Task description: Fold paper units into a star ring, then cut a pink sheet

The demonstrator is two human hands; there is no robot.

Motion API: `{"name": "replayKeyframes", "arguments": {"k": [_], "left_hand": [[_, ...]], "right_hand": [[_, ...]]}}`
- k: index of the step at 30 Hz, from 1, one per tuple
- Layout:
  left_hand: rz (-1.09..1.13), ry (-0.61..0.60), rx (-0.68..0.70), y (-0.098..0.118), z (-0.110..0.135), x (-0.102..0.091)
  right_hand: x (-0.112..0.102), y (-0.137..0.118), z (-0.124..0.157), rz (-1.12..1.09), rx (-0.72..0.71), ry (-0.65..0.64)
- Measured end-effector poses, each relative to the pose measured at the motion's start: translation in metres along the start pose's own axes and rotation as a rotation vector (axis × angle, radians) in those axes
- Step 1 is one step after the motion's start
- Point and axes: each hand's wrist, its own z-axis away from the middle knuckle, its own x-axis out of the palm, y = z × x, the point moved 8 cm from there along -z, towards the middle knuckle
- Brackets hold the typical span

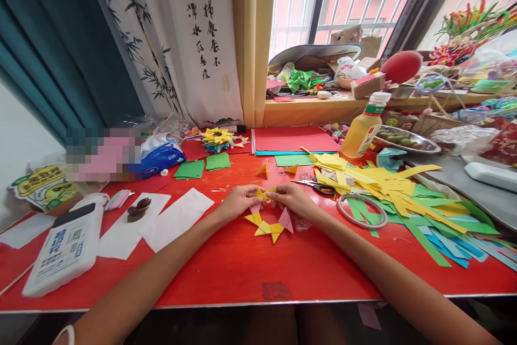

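Note:
Both my hands meet over the red table around a ring of folded paper points (263, 227), mostly yellow with pink pieces. My left hand (239, 201) pinches the ring's far side from the left. From the right, my right hand (297, 201) pinches the same yellow part, its fingertips close to the left ones. The ring's near side hangs or lies toward me, showing yellow points and a pink one. Just beyond my hands are two loose folded yellow pieces, one of them a small triangle (263, 171). Black-handled scissors (323, 188) lie beside my right hand.
A tape roll (343, 210) and a heap of yellow, green and blue paper strips (383, 186) lie right. A juice bottle (361, 128) stands behind them. Left are white paper sheets (177, 220), a white box (67, 248) and green paper squares (189, 169). Red sheets (293, 139) lie at the back.

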Motion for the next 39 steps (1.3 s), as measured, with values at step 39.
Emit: {"name": "replayKeyframes", "arguments": {"k": [39], "left_hand": [[0.032,0.222,0.047,0.008,0.001,-0.010]], "right_hand": [[-0.020,-0.017,-0.004,-0.338,-0.158,0.147]]}}
